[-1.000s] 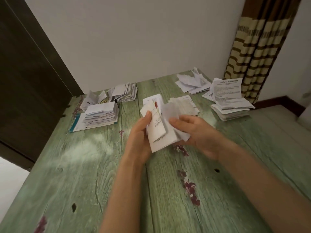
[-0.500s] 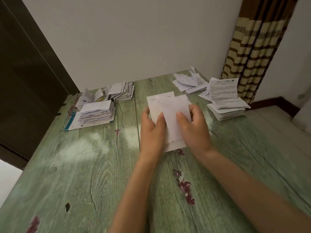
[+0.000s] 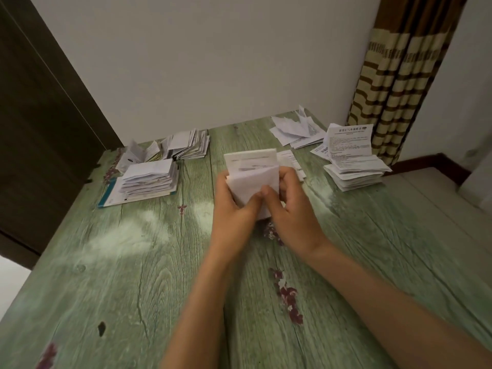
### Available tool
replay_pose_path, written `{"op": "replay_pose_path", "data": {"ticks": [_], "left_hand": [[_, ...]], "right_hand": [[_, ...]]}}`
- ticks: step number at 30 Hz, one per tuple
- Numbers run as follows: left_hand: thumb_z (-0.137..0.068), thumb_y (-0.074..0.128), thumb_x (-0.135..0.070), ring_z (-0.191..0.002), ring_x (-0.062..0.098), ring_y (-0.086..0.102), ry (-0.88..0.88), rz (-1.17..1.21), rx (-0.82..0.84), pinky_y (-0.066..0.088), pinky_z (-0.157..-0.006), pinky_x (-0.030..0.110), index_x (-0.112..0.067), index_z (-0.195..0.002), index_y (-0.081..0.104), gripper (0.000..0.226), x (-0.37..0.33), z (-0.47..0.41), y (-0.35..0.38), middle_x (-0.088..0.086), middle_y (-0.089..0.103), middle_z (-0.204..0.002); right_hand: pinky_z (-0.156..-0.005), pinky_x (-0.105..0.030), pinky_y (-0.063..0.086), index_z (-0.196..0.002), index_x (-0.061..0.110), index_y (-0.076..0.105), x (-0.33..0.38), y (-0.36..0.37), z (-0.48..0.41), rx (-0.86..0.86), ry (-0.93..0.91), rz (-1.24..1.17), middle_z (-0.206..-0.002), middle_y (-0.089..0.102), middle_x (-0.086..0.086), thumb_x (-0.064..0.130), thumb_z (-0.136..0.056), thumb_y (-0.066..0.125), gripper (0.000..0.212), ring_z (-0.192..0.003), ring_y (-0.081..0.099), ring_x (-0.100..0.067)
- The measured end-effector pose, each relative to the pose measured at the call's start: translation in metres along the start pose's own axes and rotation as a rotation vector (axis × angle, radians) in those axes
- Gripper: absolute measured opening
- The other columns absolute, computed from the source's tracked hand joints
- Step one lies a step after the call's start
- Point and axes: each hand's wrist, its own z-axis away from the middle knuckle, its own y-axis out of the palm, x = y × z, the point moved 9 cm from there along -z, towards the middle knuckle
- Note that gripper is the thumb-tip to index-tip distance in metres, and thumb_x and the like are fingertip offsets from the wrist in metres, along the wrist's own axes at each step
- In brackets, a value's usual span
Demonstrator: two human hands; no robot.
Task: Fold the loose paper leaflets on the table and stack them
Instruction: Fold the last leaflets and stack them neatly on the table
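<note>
White leaflet (image 3: 253,177) between both hands

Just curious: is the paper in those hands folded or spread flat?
Partly folded: the leaflet has its lower flap doubled over the upper part, pinched by the left hand and right hand.

White leaflet mid-fold at centre, paper piles either side.
White leaflet (image 3: 253,179): faint print on the upper panel, lower flap bent up over it, pinched between left hand (image 3: 234,211) and right hand (image 3: 295,211). Folded stack (image 3: 149,179) at left, neat, on a teal-edged sheet (image 3: 111,199); fanned pile (image 3: 189,143) behind it. Printed stack (image 3: 354,169) at right, top sheet raised; loose heap (image 3: 295,131) beyond.
</note>
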Motion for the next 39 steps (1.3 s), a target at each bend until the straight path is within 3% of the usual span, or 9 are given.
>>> {"op": "replay_pose_path", "data": {"ticks": [4, 9, 15, 19, 23, 26, 31, 35, 39], "left_hand": [[-0.089, 0.054, 0.004, -0.089, -0.005, 0.061, -0.049, 0.022, -0.047, 0.048, -0.073, 0.009, -0.012, -0.12, 0.045, 0.036, 0.017, 0.003, 0.001, -0.009, 0.059, -0.105], [-0.09, 0.058, -0.007, -0.091, 0.013, 0.061, -0.144, 0.048, -0.217, 0.052, -0.076, 0.023, -0.012, -0.115, 0.052, 0.025, 0.033, -0.008, -0.027, -0.001, 0.063, -0.103], [-0.091, 0.054, -0.004, -0.087, 0.016, 0.061, -0.384, 0.472, -0.374, 0.049, -0.072, 0.031, -0.018, -0.104, 0.055, 0.02, 0.065, -0.014, -0.057, 0.0, 0.064, -0.103], [-0.089, 0.052, -0.002, -0.086, 0.018, 0.06, -0.393, 0.51, -0.37, 0.049, -0.07, 0.031, -0.021, -0.096, 0.056, 0.021, 0.065, -0.017, -0.059, 0.002, 0.064, -0.103], [-0.089, 0.053, -0.002, -0.083, 0.017, 0.06, -0.402, 0.466, -0.344, 0.048, -0.072, 0.033, -0.021, -0.093, 0.055, 0.019, 0.062, -0.02, -0.057, -0.001, 0.064, -0.096], [-0.089, 0.053, -0.002, -0.084, 0.015, 0.062, -0.403, 0.442, -0.317, 0.05, -0.072, 0.03, -0.016, -0.101, 0.056, 0.019, 0.061, -0.021, -0.056, -0.002, 0.065, -0.096], [-0.09, 0.052, -0.002, -0.085, 0.014, 0.061, -0.396, 0.376, -0.296, 0.05, -0.077, 0.031, -0.017, -0.106, 0.055, 0.022, 0.058, -0.024, -0.058, -0.005, 0.064, -0.096], [-0.09, 0.047, -0.003, -0.085, 0.01, 0.056, -0.344, 0.221, -0.281, 0.045, -0.067, 0.024, -0.012, -0.119, 0.049, 0.03, 0.053, -0.027, -0.058, -0.005, 0.06, -0.099], [-0.089, 0.046, -0.002, -0.082, 0.009, 0.054, -0.293, 0.071, -0.195, 0.042, -0.06, 0.017, -0.017, -0.109, 0.046, 0.025, 0.043, -0.028, -0.045, -0.006, 0.057, -0.096]], "right_hand": [[-0.105, -0.032, 0.042, -0.144, 0.013, 0.03, -0.015, 0.011, -0.001, 0.101, 0.05, 0.082, -0.136, 0.05, -0.002, 0.016, -0.1, 0.042, 0.046, -0.124, 0.049, -0.013], [-0.084, -0.006, 0.043, -0.125, 0.013, 0.054, -0.008, -0.008, -0.005, -0.044, -0.026, 0.224, -0.116, 0.058, 0.002, 0.018, -0.098, 0.048, 0.029, -0.1, 0.055, -0.005], [-0.081, -0.019, 0.047, -0.11, 0.011, 0.058, -0.019, -0.049, -0.021, -0.289, 0.038, 0.428, -0.109, 0.056, -0.002, 0.018, -0.093, 0.057, 0.019, -0.094, 0.054, -0.012], [-0.099, -0.041, 0.041, -0.13, 0.008, 0.045, -0.038, -0.045, -0.054, -0.205, 0.302, 0.734, -0.13, 0.05, -0.012, 0.048, -0.084, 0.063, 0.063, -0.12, 0.047, -0.029], [-0.105, -0.041, 0.031, -0.142, 0.003, 0.025, -0.052, -0.03, -0.077, 0.007, 0.593, 0.99, -0.145, 0.034, -0.017, 0.054, -0.069, 0.076, 0.103, -0.134, 0.033, -0.033], [-0.101, -0.04, 0.037, -0.142, 0.007, 0.028, -0.073, -0.028, -0.087, 0.094, 0.767, 0.885, -0.142, 0.041, -0.011, 0.051, -0.061, 0.083, 0.107, -0.129, 0.042, -0.03], [-0.092, -0.037, 0.046, -0.131, 0.009, 0.046, -0.071, -0.022, -0.09, 0.041, 0.516, 0.776, -0.13, 0.055, -0.009, 0.035, -0.081, 0.071, 0.062, -0.118, 0.052, -0.03], [-0.062, -0.023, 0.046, -0.123, 0.008, 0.048, -0.038, -0.033, -0.065, -0.127, 0.393, 0.155, -0.12, 0.057, -0.008, 0.017, -0.096, 0.051, 0.029, -0.102, 0.056, -0.022], [-0.061, -0.022, 0.053, -0.108, 0.017, 0.051, -0.008, -0.017, -0.036, -0.017, 0.331, -0.254, -0.105, 0.061, -0.003, 0.014, -0.095, 0.05, 0.013, -0.093, 0.062, -0.018]]}}
